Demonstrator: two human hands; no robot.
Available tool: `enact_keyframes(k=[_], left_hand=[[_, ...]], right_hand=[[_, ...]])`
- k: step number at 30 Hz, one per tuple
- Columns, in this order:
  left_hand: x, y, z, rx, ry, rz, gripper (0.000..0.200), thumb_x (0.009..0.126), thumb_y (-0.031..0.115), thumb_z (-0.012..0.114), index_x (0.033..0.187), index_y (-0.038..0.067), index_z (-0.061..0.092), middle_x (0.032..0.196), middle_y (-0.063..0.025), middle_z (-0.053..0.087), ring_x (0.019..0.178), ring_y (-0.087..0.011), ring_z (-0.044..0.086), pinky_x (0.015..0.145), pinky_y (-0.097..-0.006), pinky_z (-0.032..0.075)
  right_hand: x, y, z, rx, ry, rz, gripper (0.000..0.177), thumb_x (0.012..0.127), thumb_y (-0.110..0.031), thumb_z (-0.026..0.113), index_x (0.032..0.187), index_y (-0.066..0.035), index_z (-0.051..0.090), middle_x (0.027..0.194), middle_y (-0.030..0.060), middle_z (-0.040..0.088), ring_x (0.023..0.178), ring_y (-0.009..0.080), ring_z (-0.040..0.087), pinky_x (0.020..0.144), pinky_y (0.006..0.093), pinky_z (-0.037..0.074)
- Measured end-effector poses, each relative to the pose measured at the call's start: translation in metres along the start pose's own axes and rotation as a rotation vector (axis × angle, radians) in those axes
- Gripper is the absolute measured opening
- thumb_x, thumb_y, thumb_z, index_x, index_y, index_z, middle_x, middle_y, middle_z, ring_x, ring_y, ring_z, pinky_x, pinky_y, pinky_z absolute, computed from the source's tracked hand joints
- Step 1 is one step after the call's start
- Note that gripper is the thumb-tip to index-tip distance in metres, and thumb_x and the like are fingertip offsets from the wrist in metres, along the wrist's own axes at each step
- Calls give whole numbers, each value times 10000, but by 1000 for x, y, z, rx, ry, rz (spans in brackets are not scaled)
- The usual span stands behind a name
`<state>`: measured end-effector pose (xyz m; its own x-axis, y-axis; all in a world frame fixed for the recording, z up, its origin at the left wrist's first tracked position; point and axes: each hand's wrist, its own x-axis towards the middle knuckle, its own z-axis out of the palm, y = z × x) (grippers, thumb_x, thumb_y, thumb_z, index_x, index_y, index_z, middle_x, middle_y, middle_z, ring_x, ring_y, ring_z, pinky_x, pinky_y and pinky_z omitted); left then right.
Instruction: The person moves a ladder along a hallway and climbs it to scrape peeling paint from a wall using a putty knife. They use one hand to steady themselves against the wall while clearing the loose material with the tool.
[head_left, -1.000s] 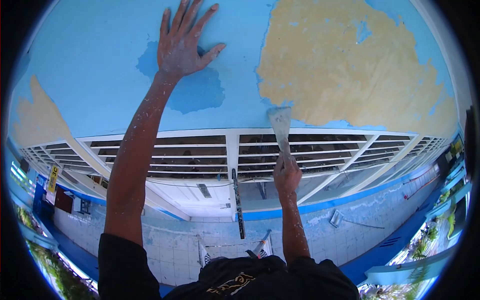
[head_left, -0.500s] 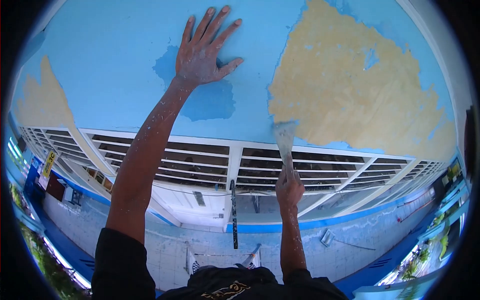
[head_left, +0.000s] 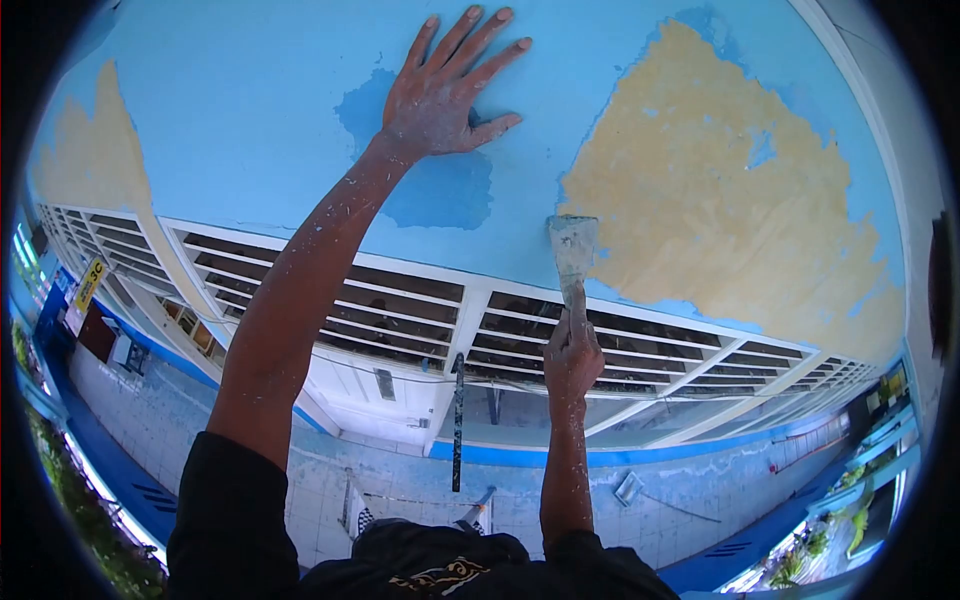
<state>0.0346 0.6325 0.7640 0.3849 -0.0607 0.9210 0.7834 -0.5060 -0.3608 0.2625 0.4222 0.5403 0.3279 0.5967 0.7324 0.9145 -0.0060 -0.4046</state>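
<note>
My left hand lies flat with fingers spread on the light blue wall, over the top of a darker blue patch. My right hand grips the handle of a putty knife, its wide blade pointing up. The blade's edge touches the wall at the lower left border of a large bare tan patch, where the paint is gone. Pale flecks dot both forearms.
Below the painted wall runs a row of white louvred vents. A dark speckled pole stands upright beneath them. On the tiled floor lie a tray-like object with a long handle and, farther right, a ladder.
The view has shifted a little. The putty knife's blade has moved slightly up along the tan patch's left border and now shows its broad face. My left hand stays flat on the wall.
</note>
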Motion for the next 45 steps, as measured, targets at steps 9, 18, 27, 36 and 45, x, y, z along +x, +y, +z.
enact_keyframes(k=[9, 18, 27, 36, 45], left_hand=[[0, 0, 0, 8, 12, -4, 848, 874, 693, 667, 1605, 356, 400, 1712, 14, 293, 1568, -245, 286, 1276, -567, 214], [1, 0, 3, 11, -2, 7, 864, 876, 677, 674, 1608, 305, 405, 1715, -34, 287, 1580, -290, 258, 1275, -591, 172], [2, 0, 4, -10, 26, 7, 812, 903, 675, 642, 1603, 334, 412, 1712, -9, 298, 1570, -268, 285, 1277, -570, 183], [3, 1, 1, -11, 12, 33, 847, 899, 622, 683, 1616, 279, 392, 1712, -51, 298, 1584, -308, 246, 1278, -589, 146], [4, 1, 5, -28, 54, 48, 813, 886, 617, 702, 1587, 289, 450, 1703, -41, 327, 1569, -296, 292, 1262, -595, 190]], right_hand=[[-25, 15, 15, 155, 108, 139, 449, 1034, -70, 568, 1480, -23, 555, 985, 255, 750, 811, 388, 751, 647, 449, 564], [-51, 12, 19, 56, -3, 153, 432, 1019, -67, 596, 1449, -22, 595, 864, 216, 735, 675, 348, 713, 588, 423, 535], [-52, 27, 23, 60, -2, 168, 450, 1020, -74, 594, 1469, -50, 584, 812, 214, 709, 663, 355, 694, 591, 445, 528], [-57, 29, 19, 6, 11, 163, 462, 1016, -90, 618, 1475, -64, 582, 740, 162, 694, 609, 309, 682, 571, 427, 526], [-31, 13, 12, 73, 43, 156, 514, 1008, -87, 627, 1514, -103, 542, 701, 136, 651, 591, 304, 647, 544, 440, 502]])
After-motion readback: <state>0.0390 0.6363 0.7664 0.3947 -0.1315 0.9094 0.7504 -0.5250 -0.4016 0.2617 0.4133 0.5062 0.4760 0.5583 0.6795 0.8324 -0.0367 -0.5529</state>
